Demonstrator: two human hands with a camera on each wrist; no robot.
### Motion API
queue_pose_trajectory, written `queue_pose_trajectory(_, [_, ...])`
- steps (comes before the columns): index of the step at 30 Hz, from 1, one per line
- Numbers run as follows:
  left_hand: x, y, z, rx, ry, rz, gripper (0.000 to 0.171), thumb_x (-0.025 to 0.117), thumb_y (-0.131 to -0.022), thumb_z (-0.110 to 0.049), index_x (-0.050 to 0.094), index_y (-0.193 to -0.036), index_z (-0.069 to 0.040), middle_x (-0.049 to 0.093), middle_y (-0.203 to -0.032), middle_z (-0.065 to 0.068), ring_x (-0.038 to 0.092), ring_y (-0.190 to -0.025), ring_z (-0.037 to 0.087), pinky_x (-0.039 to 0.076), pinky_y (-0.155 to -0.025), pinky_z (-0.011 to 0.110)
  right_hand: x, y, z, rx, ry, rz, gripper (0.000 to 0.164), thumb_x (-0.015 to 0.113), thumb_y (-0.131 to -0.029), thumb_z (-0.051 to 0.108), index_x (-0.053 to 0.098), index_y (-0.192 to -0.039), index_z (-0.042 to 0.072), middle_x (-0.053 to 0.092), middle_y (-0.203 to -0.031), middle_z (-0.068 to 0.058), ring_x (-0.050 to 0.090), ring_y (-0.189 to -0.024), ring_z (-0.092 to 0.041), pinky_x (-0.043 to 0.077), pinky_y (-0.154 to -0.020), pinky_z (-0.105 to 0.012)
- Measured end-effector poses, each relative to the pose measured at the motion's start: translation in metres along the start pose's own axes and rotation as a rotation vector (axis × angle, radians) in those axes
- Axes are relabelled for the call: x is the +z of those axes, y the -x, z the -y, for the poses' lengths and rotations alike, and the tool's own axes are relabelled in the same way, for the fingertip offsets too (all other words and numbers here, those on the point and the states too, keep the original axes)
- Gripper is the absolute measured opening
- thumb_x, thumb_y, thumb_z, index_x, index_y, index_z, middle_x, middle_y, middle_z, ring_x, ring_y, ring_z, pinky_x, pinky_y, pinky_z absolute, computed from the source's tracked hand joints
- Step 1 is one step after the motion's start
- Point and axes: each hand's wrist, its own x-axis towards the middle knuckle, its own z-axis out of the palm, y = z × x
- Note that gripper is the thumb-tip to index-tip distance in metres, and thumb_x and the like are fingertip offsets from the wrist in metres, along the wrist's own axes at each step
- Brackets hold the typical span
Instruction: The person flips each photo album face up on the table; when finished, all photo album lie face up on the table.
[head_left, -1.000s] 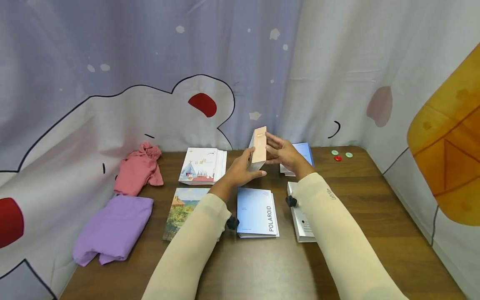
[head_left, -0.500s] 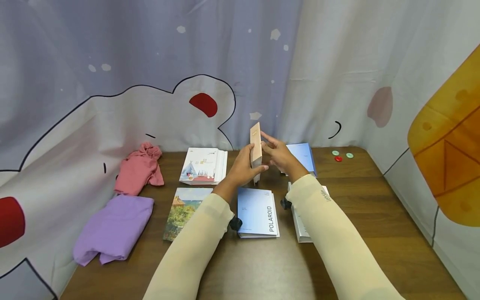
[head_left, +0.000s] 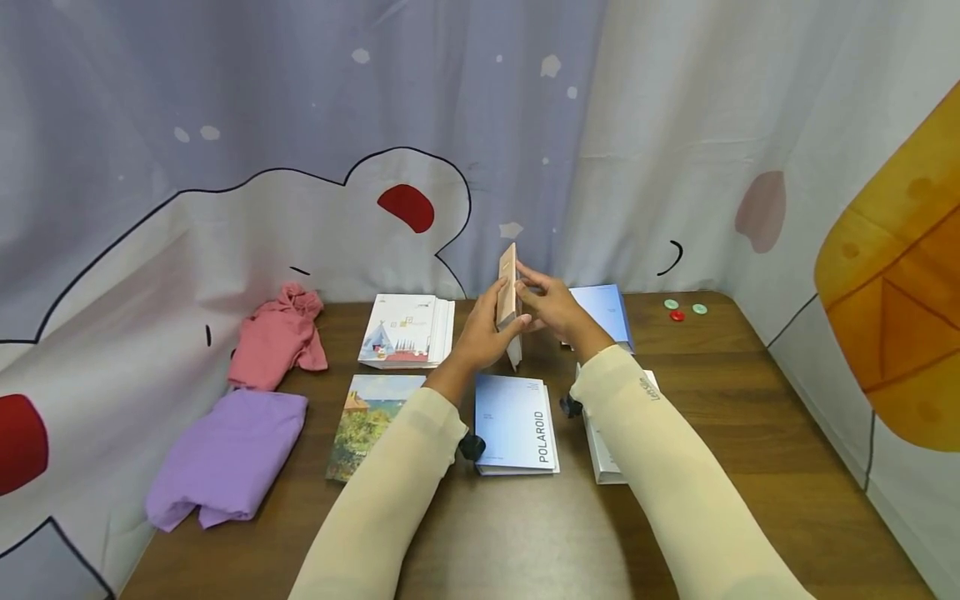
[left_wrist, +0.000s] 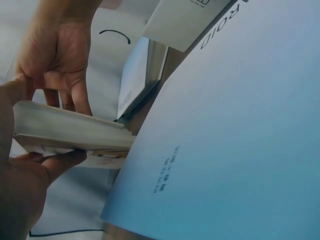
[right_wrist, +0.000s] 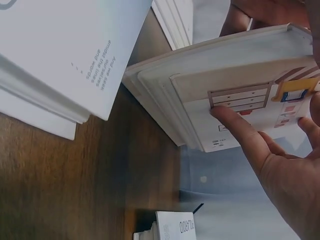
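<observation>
Both hands hold a thick hardcover book (head_left: 507,279) up on edge above the back middle of the table, its pale beige spine towards the head camera. My left hand (head_left: 480,332) grips it from the left, thumb reaching under the near end. On the other side, my right hand (head_left: 561,315) holds it with the thumb by the spine and fingers along the cover. That cover (right_wrist: 200,112) shows a printed drawer unit and coloured shapes in the right wrist view. Just in front of the hands lies a blue POLAROID book (head_left: 513,425), which fills much of the left wrist view.
White books (head_left: 397,329) lie back left, a landscape-covered book (head_left: 360,421) front left. Another blue book (head_left: 603,308) and a white one (head_left: 600,446) are on the right. Pink cloth (head_left: 273,346) and purple cloth (head_left: 232,458) lie far left; small discs (head_left: 677,316) sit back right.
The held book has turned so its spine faces more to the left, and it has shifted slightly left. My right hand has moved left with it, uncovering more of the back blue book.
</observation>
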Motion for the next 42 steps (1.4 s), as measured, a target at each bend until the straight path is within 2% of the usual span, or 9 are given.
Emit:
queue_pose_trajectory(6, [-0.002, 0.001, 0.0, 0.001, -0.019, -0.003, 0.084, 0.07, -0.108, -0.032, 0.022, -0.175, -0.014, 0.033, -0.175, 0.023, 0.04, -0.16, 0.043, 0.039, -0.128, 0.062, -0.003, -0.001, -0.001, 0.01, 0.022, 0.038, 0.064, 0.057, -0.115, 0.032, 0.03, -0.173, 0.039, 0.03, -0.178, -0.015, 0.045, -0.155, -0.048, 0.059, -0.102, -0.068])
queue_pose_trajectory(13, [-0.01, 0.005, 0.0, -0.022, -0.019, -0.01, 0.085, 0.072, -0.107, -0.029, 0.021, -0.175, -0.021, 0.05, -0.168, 0.017, 0.061, -0.146, 0.041, 0.054, -0.117, 0.057, -0.005, -0.003, -0.008, 0.056, 0.127, 0.091, 0.069, 0.061, -0.113, 0.034, 0.027, -0.173, 0.041, 0.017, -0.183, -0.019, 0.041, -0.158, -0.052, 0.057, -0.107, -0.068])
queue_pose_trajectory(17, [-0.015, 0.007, 0.004, -0.041, 0.007, -0.003, 0.088, 0.073, -0.105, -0.025, 0.02, -0.175, -0.021, 0.055, -0.162, 0.02, 0.065, -0.141, 0.043, 0.057, -0.113, 0.057, -0.005, -0.004, -0.014, 0.097, 0.163, 0.121, 0.075, 0.064, -0.111, 0.025, 0.026, -0.174, 0.04, 0.014, -0.183, -0.022, 0.04, -0.159, -0.051, 0.052, -0.115, -0.066])
queue_pose_trajectory(23, [-0.023, 0.004, 0.007, -0.074, -0.037, -0.023, 0.094, 0.077, -0.097, -0.015, 0.024, -0.174, -0.023, 0.062, -0.147, 0.024, 0.07, -0.13, 0.042, 0.063, -0.102, 0.054, -0.001, -0.006, -0.016, 0.105, 0.211, 0.147, 0.077, 0.065, -0.11, 0.017, 0.026, -0.174, 0.035, 0.021, -0.181, -0.023, 0.045, -0.156, -0.048, 0.047, -0.12, -0.066])
queue_pose_trajectory(27, [-0.028, 0.003, 0.004, -0.095, -0.079, 0.005, 0.093, 0.076, -0.098, -0.015, 0.025, -0.175, -0.024, 0.064, -0.148, 0.024, 0.071, -0.124, 0.038, 0.063, -0.099, 0.05, 0.001, -0.005, -0.015, 0.089, 0.273, 0.135, 0.078, 0.068, -0.108, 0.017, 0.03, -0.173, 0.036, 0.027, -0.179, -0.023, 0.047, -0.155, -0.045, 0.05, -0.118, -0.064])
queue_pose_trajectory(31, [-0.032, 0.002, 0.002, -0.103, -0.128, 0.032, 0.081, 0.074, -0.099, -0.015, 0.037, -0.171, -0.022, 0.073, -0.133, 0.023, 0.073, -0.105, 0.031, 0.06, -0.085, 0.039, 0.003, -0.005, -0.015, 0.084, 0.304, 0.125, 0.08, 0.073, -0.106, 0.016, 0.033, -0.172, 0.034, 0.03, -0.178, -0.023, 0.049, -0.153, -0.043, 0.052, -0.118, -0.06])
queue_pose_trajectory(34, [-0.034, 0.003, 0.004, -0.13, -0.131, 0.043, 0.069, 0.074, -0.099, -0.015, 0.049, -0.164, -0.022, 0.076, -0.12, 0.02, 0.071, -0.095, 0.025, 0.055, -0.075, 0.032, 0.004, -0.005, -0.017, 0.088, 0.327, 0.125, 0.082, 0.076, -0.104, 0.016, 0.033, -0.173, 0.032, 0.028, -0.179, -0.022, 0.047, -0.156, -0.041, 0.052, -0.119, -0.057])
queue_pose_trajectory(38, [-0.035, 0.006, 0.006, -0.167, -0.093, 0.015, 0.064, 0.074, -0.098, -0.016, 0.055, -0.158, -0.025, 0.075, -0.123, 0.017, 0.071, -0.098, 0.026, 0.054, -0.075, 0.032, 0.004, -0.007, -0.021, 0.076, 0.366, 0.115, 0.083, 0.077, -0.103, 0.017, 0.035, -0.172, 0.03, 0.025, -0.181, -0.02, 0.044, -0.159, -0.04, 0.051, -0.121, -0.054])
queue_pose_trajectory(42, [-0.034, 0.008, 0.01, -0.195, -0.061, -0.013, 0.066, 0.075, -0.098, -0.017, 0.054, -0.16, -0.023, 0.069, -0.139, 0.019, 0.072, -0.113, 0.032, 0.057, -0.085, 0.037, 0.003, -0.009, -0.022, 0.088, 0.433, 0.089, 0.082, 0.08, -0.101, 0.019, 0.038, -0.171, 0.028, 0.034, -0.177, -0.021, 0.048, -0.153, -0.039, 0.047, -0.125, -0.052])
